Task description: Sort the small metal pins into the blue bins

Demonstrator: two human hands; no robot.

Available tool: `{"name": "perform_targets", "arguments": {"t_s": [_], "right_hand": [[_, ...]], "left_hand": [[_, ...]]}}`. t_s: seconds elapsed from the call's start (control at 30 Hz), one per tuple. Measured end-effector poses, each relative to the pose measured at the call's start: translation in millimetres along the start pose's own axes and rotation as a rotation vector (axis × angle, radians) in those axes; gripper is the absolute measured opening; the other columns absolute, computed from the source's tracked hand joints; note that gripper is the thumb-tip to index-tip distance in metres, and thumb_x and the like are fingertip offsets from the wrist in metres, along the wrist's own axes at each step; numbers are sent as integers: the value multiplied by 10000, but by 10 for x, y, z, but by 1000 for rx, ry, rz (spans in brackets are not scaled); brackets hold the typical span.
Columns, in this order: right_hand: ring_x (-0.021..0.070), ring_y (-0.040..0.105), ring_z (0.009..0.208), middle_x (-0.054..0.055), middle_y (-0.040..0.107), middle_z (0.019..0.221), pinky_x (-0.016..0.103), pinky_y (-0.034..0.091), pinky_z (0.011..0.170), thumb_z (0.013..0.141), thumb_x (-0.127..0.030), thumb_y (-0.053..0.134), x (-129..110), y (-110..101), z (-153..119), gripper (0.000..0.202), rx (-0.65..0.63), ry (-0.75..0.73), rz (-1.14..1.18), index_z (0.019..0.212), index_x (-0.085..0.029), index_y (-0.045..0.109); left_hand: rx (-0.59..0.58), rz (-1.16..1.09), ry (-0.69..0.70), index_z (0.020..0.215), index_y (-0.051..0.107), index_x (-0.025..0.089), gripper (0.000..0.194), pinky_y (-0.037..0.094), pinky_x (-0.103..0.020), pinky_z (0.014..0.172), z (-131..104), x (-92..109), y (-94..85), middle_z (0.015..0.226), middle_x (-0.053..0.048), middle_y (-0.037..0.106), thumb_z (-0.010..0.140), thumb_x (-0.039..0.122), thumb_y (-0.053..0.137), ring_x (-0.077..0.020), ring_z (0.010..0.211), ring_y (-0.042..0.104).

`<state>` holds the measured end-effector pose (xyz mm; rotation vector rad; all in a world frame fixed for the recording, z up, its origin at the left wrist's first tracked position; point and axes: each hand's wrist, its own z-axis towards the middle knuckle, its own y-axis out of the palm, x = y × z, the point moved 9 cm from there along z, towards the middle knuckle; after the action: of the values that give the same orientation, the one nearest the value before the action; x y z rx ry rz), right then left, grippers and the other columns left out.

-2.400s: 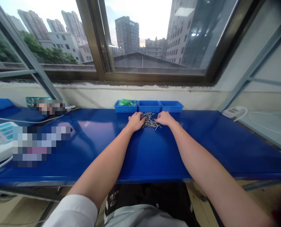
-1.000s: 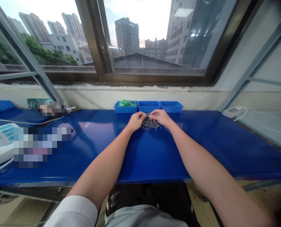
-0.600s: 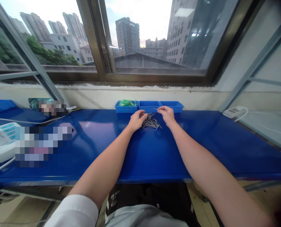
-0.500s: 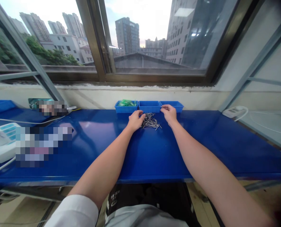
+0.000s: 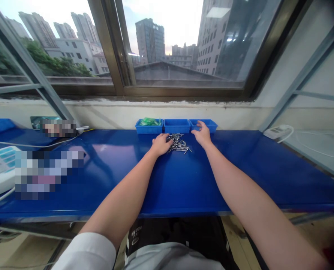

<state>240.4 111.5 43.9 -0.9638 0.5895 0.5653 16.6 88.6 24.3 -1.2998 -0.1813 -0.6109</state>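
A loose pile of small metal pins [image 5: 179,144] lies on the blue tabletop. My left hand [image 5: 161,144] rests against the pile's left side, thumb and fingers apart, with nothing plainly held; some fingertips are hidden among the pins. Beyond the pile to the right, my right hand [image 5: 202,135] is raised at the front of the right blue bin [image 5: 213,128]. Its thumb and fingers are spread, and I see nothing between them. Next to that bin stands the middle blue bin [image 5: 177,126], and then the left blue bin [image 5: 149,129], which contains green plastic pieces [image 5: 150,122].
The blue table [image 5: 178,191] runs along a wall below a window. A white device [image 5: 0,168] and blurred items lie at the left, with cables. A power strip [image 5: 276,131] sits at the right back, near a grey metal frame post [image 5: 293,82].
My right hand's fingers have spread from a pinch near the right bin's left edge and now reach over its front. My left hand has lowered and flattened slightly against the pile.
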Motion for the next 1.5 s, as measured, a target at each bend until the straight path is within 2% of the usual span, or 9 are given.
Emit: {"name": "perform_targets", "arguments": {"t_s": [0.07,0.17,0.27,0.37,0.5,0.77,1.17,1.5], "right_hand": [[194,598,925,103,661,1054,287,447,828,695,-217,544,-48,-6,-39,437,2,4,45,1114,-111,607],[171,618,756,49,694,802,251,456,721,676,-249,589,-147,156,-117,210,-184,-5,-5,829,-153,696],[183,621,736,46,693,744,250,443,671,647,-306,637,-203,309,-203,147,-352,-12,-140,692,-181,701],[203,626,735,69,694,732,262,435,649,657,-346,625,-189,374,-246,176,-421,10,-261,651,-184,694],[212,631,734,104,693,762,262,427,625,672,-344,599,-180,396,-271,199,-450,24,-357,670,-170,695],[210,637,756,142,695,845,258,432,622,708,-340,597,-245,359,-331,279,-432,49,-434,862,-132,702],[266,626,969,183,658,1060,315,451,761,814,-424,552,-251,389,-350,369,-463,71,-504,1017,-141,671],[314,622,994,216,641,1094,362,470,748,838,-350,517,-272,428,-372,359,-512,80,-574,1080,-122,654]], "left_hand": [[-6,24,29,1252,535,231,447,339,-425,1026,5,14,21,1339,-95,516,852,421,483,-272,1242,453],[-21,49,71,1243,547,214,453,342,-390,1029,13,36,60,1340,-97,517,852,431,474,-254,1241,459],[-38,63,90,1249,543,196,472,329,-365,1041,20,37,93,1348,-103,510,857,443,457,-241,1260,443],[-42,78,94,1259,533,203,477,320,-360,1047,26,24,112,1360,-99,499,859,450,451,-235,1271,432],[-44,85,91,1267,525,220,479,316,-372,1046,23,13,122,1358,-94,502,859,458,449,-239,1270,433],[-58,88,81,1243,546,243,457,329,-431,1027,-2,40,105,1342,-86,517,862,472,441,-271,1259,436],[-73,111,79,1212,565,234,457,334,-457,1016,-9,52,109,1335,-77,520,866,486,405,-278,1245,444],[-59,108,84,1204,570,238,440,339,-462,1008,3,42,120,1325,-85,528,862,475,427,-281,1235,454]]}}
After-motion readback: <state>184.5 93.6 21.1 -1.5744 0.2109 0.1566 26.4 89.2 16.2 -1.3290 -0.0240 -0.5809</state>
